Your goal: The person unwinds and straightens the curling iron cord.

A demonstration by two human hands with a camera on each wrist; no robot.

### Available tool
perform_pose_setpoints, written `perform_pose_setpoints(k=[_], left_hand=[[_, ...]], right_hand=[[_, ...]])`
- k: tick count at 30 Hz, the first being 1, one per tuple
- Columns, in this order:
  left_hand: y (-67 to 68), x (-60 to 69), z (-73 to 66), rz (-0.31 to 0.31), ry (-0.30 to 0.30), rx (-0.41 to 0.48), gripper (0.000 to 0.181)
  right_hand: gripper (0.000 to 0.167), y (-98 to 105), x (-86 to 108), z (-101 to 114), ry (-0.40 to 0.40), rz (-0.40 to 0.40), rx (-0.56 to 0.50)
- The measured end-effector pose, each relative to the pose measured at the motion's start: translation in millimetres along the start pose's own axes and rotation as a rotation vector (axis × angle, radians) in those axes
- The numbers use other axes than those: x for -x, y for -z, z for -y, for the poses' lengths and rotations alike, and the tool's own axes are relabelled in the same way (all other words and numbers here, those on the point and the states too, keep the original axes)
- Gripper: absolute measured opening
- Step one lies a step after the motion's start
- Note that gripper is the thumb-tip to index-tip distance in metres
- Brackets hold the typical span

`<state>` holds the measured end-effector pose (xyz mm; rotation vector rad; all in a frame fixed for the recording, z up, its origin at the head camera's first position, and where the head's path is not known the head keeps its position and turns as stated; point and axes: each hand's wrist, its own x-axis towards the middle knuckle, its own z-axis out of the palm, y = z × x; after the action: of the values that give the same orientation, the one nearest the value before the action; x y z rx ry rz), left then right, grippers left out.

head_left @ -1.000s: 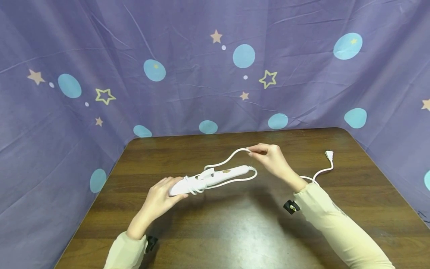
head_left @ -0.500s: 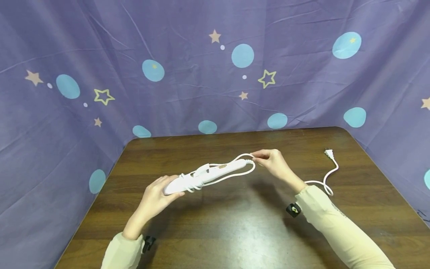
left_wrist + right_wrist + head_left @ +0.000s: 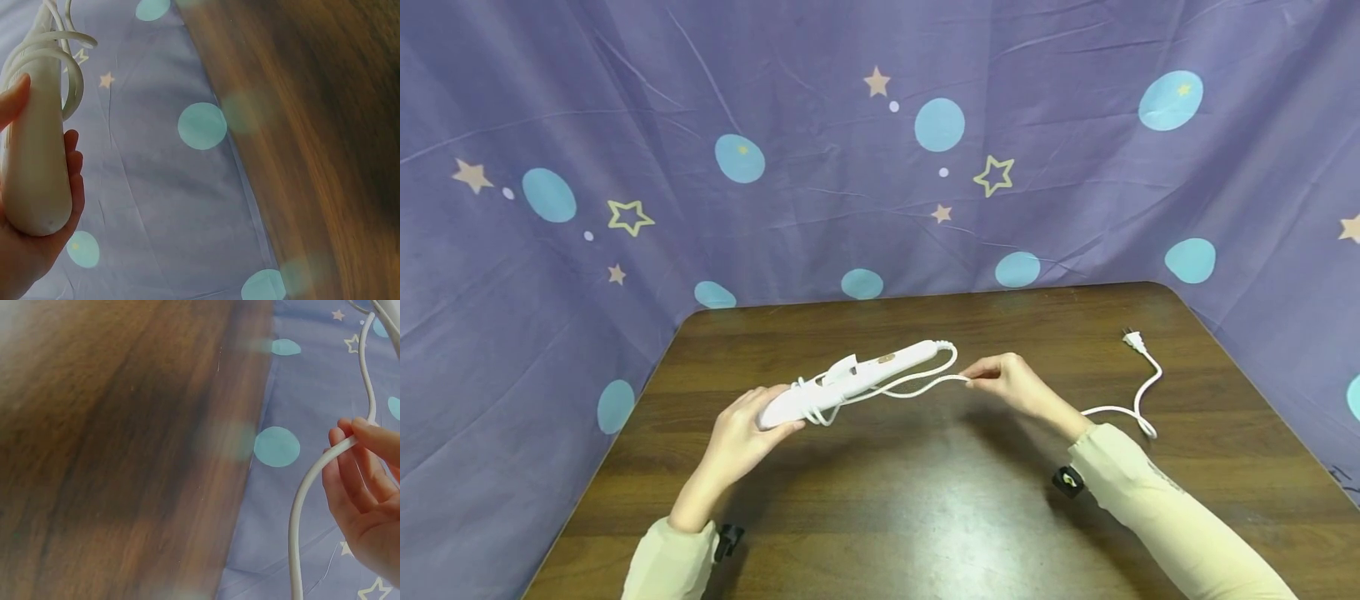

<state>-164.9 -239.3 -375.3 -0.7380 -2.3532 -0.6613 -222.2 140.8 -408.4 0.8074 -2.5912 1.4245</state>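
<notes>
The left hand (image 3: 737, 437) grips the wide rounded end of a white handheld appliance (image 3: 904, 359), held above the table and tilted up toward the right. White cord (image 3: 72, 75) loops around its body near the left thumb. From the narrow end, more cord curves back toward the wraps. The right hand (image 3: 1015, 385) pinches the white cord (image 3: 309, 478) between thumb and fingertips, to the right of the appliance. Beyond that hand the cord runs on, partly hidden by the forearm, to a two-prong plug (image 3: 1134, 340) at the table's right.
A brown wooden table (image 3: 880, 508) lies under both hands. Behind it and at both sides hangs a purple curtain (image 3: 820, 225) with stars and blue dots. Black pieces (image 3: 1067, 481) are by both sleeves.
The right hand has moved down and slightly right with the cord, from above the appliance's narrow end to beside and below it. The left hand and appliance have shifted a little left; the cord near the plug has shifted.
</notes>
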Motion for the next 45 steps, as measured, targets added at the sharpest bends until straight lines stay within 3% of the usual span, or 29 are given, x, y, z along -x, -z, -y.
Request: perform_pose_setpoints(k=[10, 22, 32, 45], left_hand=[[1.9, -0.1, 2.4, 0.015, 0.069, -0.025, 0.049], [1.2, -0.9, 7.1, 0.018, 0.097, -0.040, 0.048], [-1.5, -0.6, 10.6, 0.019, 0.084, -0.037, 0.049], [-3.5, -1.7, 8.2, 0.019, 0.072, -0.029, 0.048]], right_hand=[[0.009, 4, 13.3, 5, 0.064, 0.115, -0.018], [0.011, 0, 35.1, 10, 0.154, 0.203, -0.008], [0.011, -14, 53.4, 4, 0.226, 0.214, 0.070], [0.010, -26, 59.9, -3, 0.219, 0.216, 0.107]])
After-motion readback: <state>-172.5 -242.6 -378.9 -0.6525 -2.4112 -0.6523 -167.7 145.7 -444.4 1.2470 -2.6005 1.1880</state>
